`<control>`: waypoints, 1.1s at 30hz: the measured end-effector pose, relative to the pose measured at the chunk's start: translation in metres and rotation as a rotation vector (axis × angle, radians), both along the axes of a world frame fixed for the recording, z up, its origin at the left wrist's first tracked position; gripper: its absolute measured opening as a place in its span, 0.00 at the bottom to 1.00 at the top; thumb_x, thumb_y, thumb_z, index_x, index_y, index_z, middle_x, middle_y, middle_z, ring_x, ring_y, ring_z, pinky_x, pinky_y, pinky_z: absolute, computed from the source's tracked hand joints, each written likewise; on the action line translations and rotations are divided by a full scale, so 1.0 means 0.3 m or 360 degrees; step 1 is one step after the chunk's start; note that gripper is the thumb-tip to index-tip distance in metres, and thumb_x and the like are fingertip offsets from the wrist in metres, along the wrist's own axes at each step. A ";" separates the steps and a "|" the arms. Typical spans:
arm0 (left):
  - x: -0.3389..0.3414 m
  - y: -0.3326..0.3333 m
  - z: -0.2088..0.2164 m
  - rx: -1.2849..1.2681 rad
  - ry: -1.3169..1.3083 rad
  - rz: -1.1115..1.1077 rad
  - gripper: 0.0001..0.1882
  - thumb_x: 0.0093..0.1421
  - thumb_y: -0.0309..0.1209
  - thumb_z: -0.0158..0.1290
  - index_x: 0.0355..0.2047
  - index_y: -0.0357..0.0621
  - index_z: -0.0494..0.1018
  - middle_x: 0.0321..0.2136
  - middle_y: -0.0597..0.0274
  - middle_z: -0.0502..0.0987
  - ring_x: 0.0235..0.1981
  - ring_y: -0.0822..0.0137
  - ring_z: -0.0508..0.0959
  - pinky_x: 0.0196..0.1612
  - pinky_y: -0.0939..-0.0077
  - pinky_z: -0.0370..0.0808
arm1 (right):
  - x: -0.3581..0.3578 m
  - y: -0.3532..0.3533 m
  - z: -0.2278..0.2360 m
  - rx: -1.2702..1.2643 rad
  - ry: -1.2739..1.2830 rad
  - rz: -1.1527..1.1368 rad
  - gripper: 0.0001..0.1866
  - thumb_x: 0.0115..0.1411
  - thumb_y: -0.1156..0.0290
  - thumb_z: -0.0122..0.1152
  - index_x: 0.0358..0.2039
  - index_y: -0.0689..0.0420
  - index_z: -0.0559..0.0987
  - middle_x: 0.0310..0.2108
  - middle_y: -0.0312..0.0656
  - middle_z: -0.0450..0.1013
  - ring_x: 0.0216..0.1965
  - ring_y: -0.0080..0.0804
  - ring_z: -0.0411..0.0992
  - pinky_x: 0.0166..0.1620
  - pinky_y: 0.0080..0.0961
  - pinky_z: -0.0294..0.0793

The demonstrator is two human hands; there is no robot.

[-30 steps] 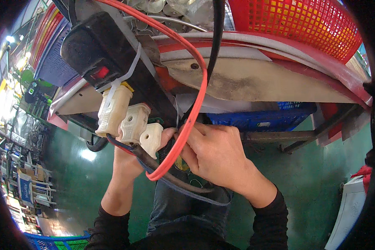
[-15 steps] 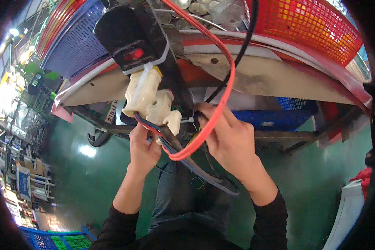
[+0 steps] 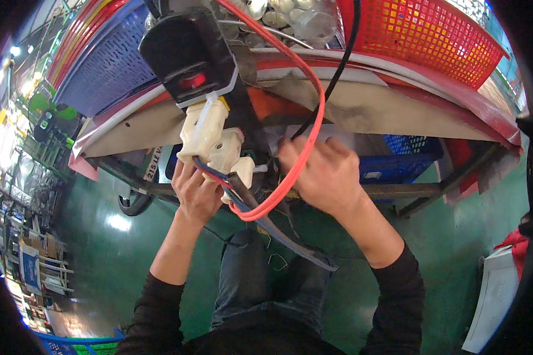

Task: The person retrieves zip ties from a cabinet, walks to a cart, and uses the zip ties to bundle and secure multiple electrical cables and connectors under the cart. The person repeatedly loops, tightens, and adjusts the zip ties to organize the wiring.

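Note:
A black machine housing [image 3: 186, 53] with a red switch [image 3: 192, 81] hangs over the table edge. Below it are cream-coloured plastic blocks [image 3: 202, 133], bound by a white cable tie [image 3: 206, 112]. My left hand [image 3: 198, 192] is curled up against the underside of the blocks, its fingertips hidden behind them. To their right, my right hand [image 3: 323, 174] is bent with the knuckles up, slightly smeared, behind a red cable loop [image 3: 315, 127]; what its fingers hold is hidden. Beside it a short white tie end [image 3: 259, 168] sticks out. Dark wires [image 3: 278, 234] hang below the blocks.
A red basket [image 3: 426, 38] stands on the table at the right, and a blue basket [image 3: 103, 65] at the left. Round clear pieces [image 3: 278, 18] lie between them. Under the table is a blue crate [image 3: 397, 168]. A white box [image 3: 494, 296] stands at lower right.
My right hand has turned so its knuckles face up and shifted slightly upward. My left hand has rotated, with more of its fingers showing under the blocks. The whole view has shifted slightly.

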State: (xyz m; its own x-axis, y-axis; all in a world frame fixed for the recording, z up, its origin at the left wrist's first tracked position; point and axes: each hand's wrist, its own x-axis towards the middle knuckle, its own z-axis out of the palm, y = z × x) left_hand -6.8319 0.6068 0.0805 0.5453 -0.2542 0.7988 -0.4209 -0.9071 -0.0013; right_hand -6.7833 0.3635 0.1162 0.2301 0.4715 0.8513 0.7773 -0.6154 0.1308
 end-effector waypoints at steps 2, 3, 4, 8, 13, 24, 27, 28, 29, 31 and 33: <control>0.010 0.037 -0.049 -0.0282 0.0145 -0.0090 0.16 0.40 0.25 0.57 0.34 0.39 0.74 0.33 0.53 0.77 0.37 0.49 0.77 0.39 0.60 0.73 | 0.015 0.002 0.003 0.0185 0.0209 -0.0097 0.14 0.40 0.67 0.63 0.31 0.52 0.75 0.19 0.32 0.66 0.17 0.27 0.68 0.20 0.24 0.64; 0.016 0.051 -0.074 -0.0574 0.0209 -0.0062 0.16 0.43 0.26 0.57 0.35 0.38 0.74 0.34 0.52 0.77 0.36 0.49 0.77 0.39 0.62 0.72 | 0.017 0.004 0.001 0.0245 0.0199 -0.0063 0.13 0.40 0.68 0.63 0.30 0.51 0.75 0.18 0.33 0.66 0.16 0.31 0.68 0.20 0.25 0.65; 0.024 0.062 -0.096 -0.0634 0.0191 -0.0100 0.15 0.45 0.26 0.56 0.36 0.37 0.74 0.34 0.52 0.77 0.36 0.49 0.77 0.40 0.63 0.72 | 0.018 0.003 -0.002 0.0245 0.0237 -0.0038 0.13 0.42 0.67 0.63 0.31 0.51 0.74 0.19 0.33 0.66 0.17 0.31 0.69 0.20 0.26 0.67; 0.018 0.042 -0.150 -0.1409 0.0290 -0.0414 0.14 0.58 0.30 0.48 0.41 0.33 0.70 0.40 0.55 0.74 0.39 0.62 0.75 0.43 0.72 0.70 | -0.020 0.010 -0.035 0.0245 0.0389 -0.0053 0.14 0.46 0.66 0.61 0.35 0.49 0.74 0.20 0.33 0.66 0.18 0.31 0.71 0.21 0.27 0.70; -0.022 -0.061 -0.080 -0.1600 0.0232 -0.0598 0.17 0.67 0.34 0.38 0.47 0.31 0.66 0.46 0.56 0.68 0.45 0.67 0.71 0.49 0.73 0.67 | -0.046 0.027 -0.068 0.0304 0.0571 -0.0125 0.14 0.49 0.69 0.58 0.39 0.50 0.75 0.21 0.34 0.70 0.17 0.33 0.71 0.21 0.27 0.71; -0.308 0.185 0.155 -0.1596 -0.0094 -0.0424 0.16 0.68 0.32 0.34 0.48 0.31 0.61 0.27 0.55 0.75 0.28 0.66 0.75 0.44 0.65 0.74 | -0.273 -0.147 0.084 0.1768 0.0768 -0.0109 0.17 0.64 0.68 0.42 0.45 0.65 0.73 0.22 0.40 0.69 0.15 0.17 0.61 0.19 0.13 0.59; -0.412 0.147 0.135 -0.1712 0.0610 -0.0079 0.12 0.65 0.28 0.38 0.43 0.34 0.68 0.22 0.60 0.74 0.18 0.71 0.71 0.28 0.74 0.75 | -0.390 -0.091 0.127 0.1455 0.0334 0.0154 0.15 0.62 0.70 0.43 0.44 0.66 0.73 0.22 0.41 0.68 0.16 0.24 0.63 0.21 0.15 0.60; -0.434 0.114 0.113 -0.1586 0.0783 -0.0295 0.14 0.66 0.31 0.39 0.40 0.35 0.70 0.19 0.62 0.73 0.17 0.72 0.71 0.24 0.75 0.73 | -0.447 -0.045 0.126 0.1329 0.0324 0.0313 0.15 0.60 0.72 0.45 0.43 0.66 0.73 0.23 0.43 0.70 0.17 0.28 0.65 0.22 0.16 0.62; -0.448 0.068 0.090 -0.1508 0.0995 -0.0413 0.17 0.66 0.35 0.39 0.37 0.35 0.73 0.16 0.64 0.72 0.15 0.73 0.71 0.20 0.76 0.72 | -0.496 -0.015 0.139 0.0842 0.0463 0.0210 0.15 0.58 0.71 0.50 0.43 0.66 0.73 0.27 0.46 0.72 0.21 0.32 0.69 0.25 0.18 0.66; -0.484 0.007 0.058 -0.1284 0.1321 -0.0761 0.08 0.59 0.23 0.49 0.39 0.42 0.74 0.25 0.57 0.76 0.23 0.69 0.77 0.27 0.77 0.74 | -0.571 0.067 0.134 0.0239 0.0876 0.0240 0.19 0.54 0.69 0.59 0.44 0.66 0.73 0.37 0.49 0.73 0.31 0.38 0.73 0.32 0.24 0.72; -0.504 -0.037 0.032 -0.1273 0.1254 -0.1099 0.09 0.58 0.26 0.52 0.40 0.41 0.73 0.28 0.52 0.76 0.25 0.58 0.78 0.28 0.70 0.74 | -0.617 0.162 0.093 0.0191 0.1284 0.0379 0.20 0.53 0.61 0.63 0.39 0.64 0.76 0.43 0.49 0.71 0.35 0.38 0.73 0.36 0.26 0.73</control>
